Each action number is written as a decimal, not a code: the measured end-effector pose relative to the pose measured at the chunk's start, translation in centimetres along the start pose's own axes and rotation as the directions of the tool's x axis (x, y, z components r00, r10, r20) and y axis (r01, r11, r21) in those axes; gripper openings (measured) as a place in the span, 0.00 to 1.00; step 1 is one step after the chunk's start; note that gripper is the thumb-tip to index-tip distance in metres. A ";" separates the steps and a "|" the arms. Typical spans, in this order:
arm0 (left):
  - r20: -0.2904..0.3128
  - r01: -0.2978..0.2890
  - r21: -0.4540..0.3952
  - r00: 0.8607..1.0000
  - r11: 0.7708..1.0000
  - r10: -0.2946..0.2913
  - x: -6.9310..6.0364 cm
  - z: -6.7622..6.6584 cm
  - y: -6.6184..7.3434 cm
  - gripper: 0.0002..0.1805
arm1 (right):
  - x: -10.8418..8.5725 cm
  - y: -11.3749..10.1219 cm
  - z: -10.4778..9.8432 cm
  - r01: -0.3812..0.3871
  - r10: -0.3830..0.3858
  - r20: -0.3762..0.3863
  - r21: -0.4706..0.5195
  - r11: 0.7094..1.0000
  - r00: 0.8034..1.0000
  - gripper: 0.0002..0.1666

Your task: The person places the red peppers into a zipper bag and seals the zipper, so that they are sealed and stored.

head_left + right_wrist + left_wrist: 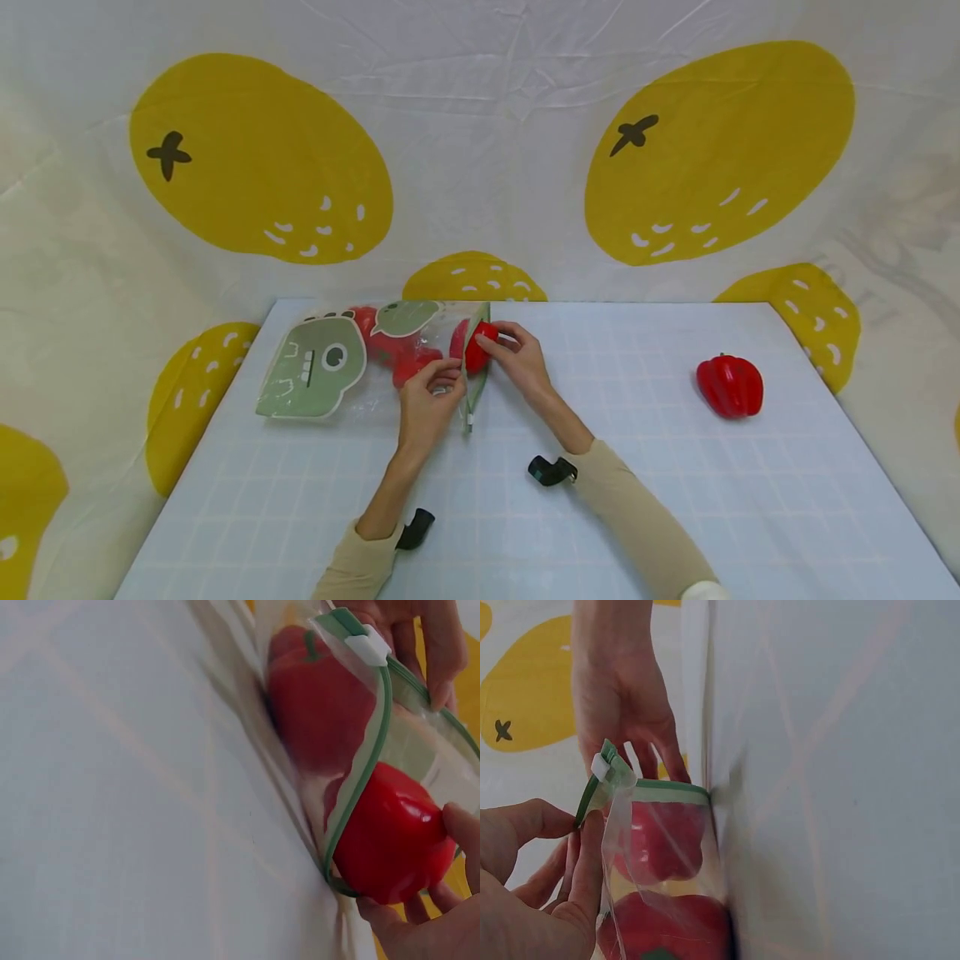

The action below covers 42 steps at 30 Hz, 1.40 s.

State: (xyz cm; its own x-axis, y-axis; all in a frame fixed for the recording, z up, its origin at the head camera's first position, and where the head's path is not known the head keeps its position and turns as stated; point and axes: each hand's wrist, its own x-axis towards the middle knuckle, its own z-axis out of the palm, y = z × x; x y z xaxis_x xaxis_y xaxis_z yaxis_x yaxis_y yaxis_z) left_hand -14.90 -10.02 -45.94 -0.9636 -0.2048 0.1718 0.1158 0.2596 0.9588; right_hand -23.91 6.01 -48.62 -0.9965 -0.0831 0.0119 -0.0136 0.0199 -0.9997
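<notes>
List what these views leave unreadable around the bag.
Head: how many peppers the bag holds; its green print covers part of the inside.
Left wrist: fingertips of the right hand, behind the green rim.
Left wrist: lower pepper, partly cut off by bottom edge.
Right wrist: left hand, partly cut off by top edge.

The person wears beige sleeves (pixel 637 510) and, apparently, small black wrist cameras (pixel 551 472).
</notes>
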 end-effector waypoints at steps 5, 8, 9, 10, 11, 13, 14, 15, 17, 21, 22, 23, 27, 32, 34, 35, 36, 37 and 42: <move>-0.003 0.002 0.002 1.000 1.000 -0.002 -0.1 0.1 0.1 0.15 | 0.1 0.0 0.4 -0.002 0.003 0.011 -0.049 0.999 1.000 0.28; -0.005 0.004 0.002 1.000 1.000 -0.004 -0.1 0.1 0.2 0.15 | 0.0 -0.1 0.5 0.012 -0.009 0.032 -0.102 0.995 0.999 0.28; -0.005 0.003 -0.001 1.000 1.000 -0.003 -0.1 0.1 0.2 0.14 | -0.1 -0.1 0.5 0.023 -0.018 0.044 -0.124 0.992 0.999 0.28; -0.005 0.002 -0.001 1.000 1.000 -0.002 -0.1 0.1 0.2 0.14 | -0.1 -0.1 0.4 0.033 -0.025 0.061 -0.146 0.989 0.998 0.28; -0.004 0.006 -0.002 1.000 1.000 -0.006 -0.1 0.1 0.2 0.14 | -0.2 -0.2 0.3 0.044 -0.031 0.078 -0.168 0.985 0.996 0.28; -0.003 0.007 -0.003 1.000 1.000 -0.007 -0.1 0.0 0.2 0.14 | -0.2 -0.2 0.2 0.070 -0.047 0.118 -0.207 0.976 0.992 0.28; -0.003 0.003 -0.005 1.000 1.000 -0.003 -0.1 0.0 0.2 0.14 | -0.2 -0.2 0.1 0.083 -0.053 0.138 -0.217 0.973 0.989 0.29; -0.002 -0.003 -0.006 1.000 1.000 0.003 -0.1 0.0 0.2 0.14 | -0.2 -0.3 0.1 0.094 -0.058 0.161 -0.228 0.969 0.985 0.29; -0.007 -0.015 -0.014 1.000 1.000 0.015 0.0 0.0 0.1 0.14 | -0.2 -0.5 0.0 0.111 -0.063 0.203 -0.234 0.966 0.977 0.31; -0.016 -0.038 -0.011 0.999 0.999 0.038 0.0 0.1 0.0 0.13 | 0.1 -0.6 -0.1 0.136 -0.072 0.275 -0.222 0.966 0.959 0.32; -0.015 -0.034 -0.003 0.999 0.999 0.034 0.0 0.1 0.0 0.13 | 0.1 -0.6 -0.1 0.140 -0.074 0.287 -0.220 0.965 0.955 0.33; -0.013 -0.031 0.007 0.999 1.000 0.031 0.0 0.1 0.0 0.13 | 0.2 -0.6 -0.2 0.144 -0.075 0.299 -0.218 0.965 0.951 0.33; -0.006 -0.021 0.037 1.000 0.999 0.021 -0.1 0.0 0.0 0.14 | 0.6 -0.4 -0.2 0.166 -0.086 0.322 -0.231 0.959 0.943 0.33; -0.012 -0.030 0.050 0.999 0.998 0.030 -0.1 0.0 0.2 0.15 | 0.9 -0.4 -0.1 0.174 -0.086 0.330 -0.247 0.953 0.940 0.33; -0.012 -0.042 0.042 0.999 0.998 0.043 -0.1 0.0 0.2 0.14 | 1.1 -0.4 0.0 0.172 -0.085 0.324 -0.250 0.953 0.942 0.32; -0.010 -0.050 0.034 0.999 0.998 0.050 -0.1 0.0 0.2 0.14 | 1.1 -0.4 0.1 0.172 -0.086 0.319 -0.254 0.952 0.944 0.32; -0.009 -0.058 0.028 0.998 0.998 0.058 -0.1 0.0 0.2 0.14 | 1.2 -0.4 0.2 0.173 -0.088 0.314 -0.254 0.952 0.945 0.32; -0.006 -0.068 0.023 0.998 0.997 0.068 -0.2 0.0 0.2 0.14 | 1.2 -0.4 0.3 0.175 -0.091 0.309 -0.256 0.951 0.947 0.31; 0.007 -0.107 0.001 0.994 0.994 0.107 -0.3 0.0 0.2 0.13 | 1.2 -0.4 1.0 0.211 -0.135 0.297 -0.242 0.947 0.945 0.27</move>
State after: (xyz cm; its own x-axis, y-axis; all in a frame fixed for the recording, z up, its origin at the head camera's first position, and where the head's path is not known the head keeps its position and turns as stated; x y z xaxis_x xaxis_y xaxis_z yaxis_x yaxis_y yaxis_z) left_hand -14.63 -9.93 -45.81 -0.9474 -0.1691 0.2717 0.2179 0.2809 0.9347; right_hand -24.99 4.95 -48.19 -0.9154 -0.3776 0.1399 -0.2436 0.2427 -0.9390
